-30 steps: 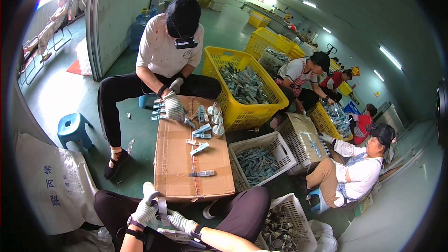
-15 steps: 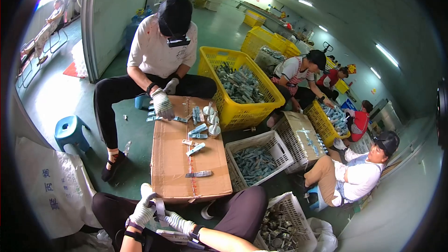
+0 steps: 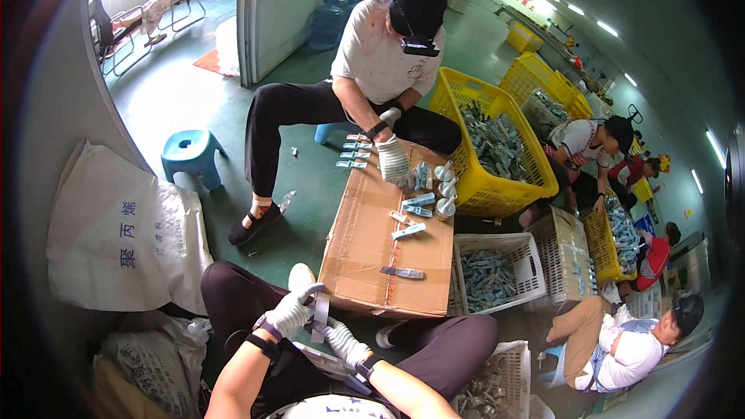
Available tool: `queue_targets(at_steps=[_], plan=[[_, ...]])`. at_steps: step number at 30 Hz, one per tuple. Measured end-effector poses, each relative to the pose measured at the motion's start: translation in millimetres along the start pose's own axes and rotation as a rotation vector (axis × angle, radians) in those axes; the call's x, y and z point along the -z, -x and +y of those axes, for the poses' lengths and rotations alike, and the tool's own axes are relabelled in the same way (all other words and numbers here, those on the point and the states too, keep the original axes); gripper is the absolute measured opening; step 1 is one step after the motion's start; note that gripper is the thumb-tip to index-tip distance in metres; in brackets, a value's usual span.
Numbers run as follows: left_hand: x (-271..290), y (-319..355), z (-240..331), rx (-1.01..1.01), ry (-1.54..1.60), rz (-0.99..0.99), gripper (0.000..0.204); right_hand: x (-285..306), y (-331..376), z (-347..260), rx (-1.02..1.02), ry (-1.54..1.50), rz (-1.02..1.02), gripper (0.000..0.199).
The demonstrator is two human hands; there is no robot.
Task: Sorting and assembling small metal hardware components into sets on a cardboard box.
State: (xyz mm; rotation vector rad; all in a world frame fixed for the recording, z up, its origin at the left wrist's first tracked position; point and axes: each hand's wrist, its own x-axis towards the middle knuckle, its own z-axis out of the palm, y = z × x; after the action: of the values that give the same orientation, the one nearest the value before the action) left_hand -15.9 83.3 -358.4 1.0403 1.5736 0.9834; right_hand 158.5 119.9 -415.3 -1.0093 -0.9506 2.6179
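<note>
My left hand (image 3: 289, 315), in a striped glove, is closed on the upper part of a pale flat strip (image 3: 320, 310). At the strip's lower end, my right hand (image 3: 346, 344), gloved too, is closed on it. Both hands are above my lap, just short of the cardboard box (image 3: 361, 256). The strip's exact kind is hard to make out. On the box lie a dark grey flat piece (image 3: 402, 272), light blue clip-like pieces (image 3: 409, 231) and a whitish one (image 3: 403, 218). White round-based parts (image 3: 445, 207) stand near its right edge.
Across the box a co-worker's gloved hand (image 3: 393, 161) reaches over more blue pieces (image 3: 355, 154). A yellow crate (image 3: 497, 186) and a white crate (image 3: 535, 256) hold similar pieces. Another white crate (image 3: 516, 365) with metal parts stands by my right leg. A white sack (image 3: 128, 233) and blue stool (image 3: 192, 155) are left.
My view has swung left, so the scene sits further right. The strip looked curved before and now appears straighter and more upright between my hands. The co-worker's hand stays over the box.
</note>
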Motion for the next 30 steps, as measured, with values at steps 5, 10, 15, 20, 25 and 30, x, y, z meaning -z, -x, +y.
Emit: queue_targets(at_steps=[5, 10, 15, 20, 25, 30], plan=[[0, 0, 1, -0.027, -0.020, -0.012, 0.055, 6, -3, 4, 0.014, 0.012, -0.011, 0.035], [-1, -2, -10, -0.079, -0.044, 0.034, 0.054, 3, -1, 0, 0.013, 0.104, 0.008, 0.034], [-2, -3, -8, -0.046, -0.036, 0.030, 0.052, 2, 1, -4, -0.033, 0.089, 0.013, 0.034], [1, -1, 5, 0.046, -0.054, -0.020, 0.066, 2, 2, -2, -0.018, 0.060, 0.014, 0.035], [1, -2, 7, 0.062, -0.072, -0.026, 0.064, 5, 1, -1, -0.019, 0.050, 0.006, 0.035], [1, -5, -8, 0.022, -0.120, -0.011, 0.063, 4, 1, -1, -0.015, 0.089, 0.000, 0.035]])
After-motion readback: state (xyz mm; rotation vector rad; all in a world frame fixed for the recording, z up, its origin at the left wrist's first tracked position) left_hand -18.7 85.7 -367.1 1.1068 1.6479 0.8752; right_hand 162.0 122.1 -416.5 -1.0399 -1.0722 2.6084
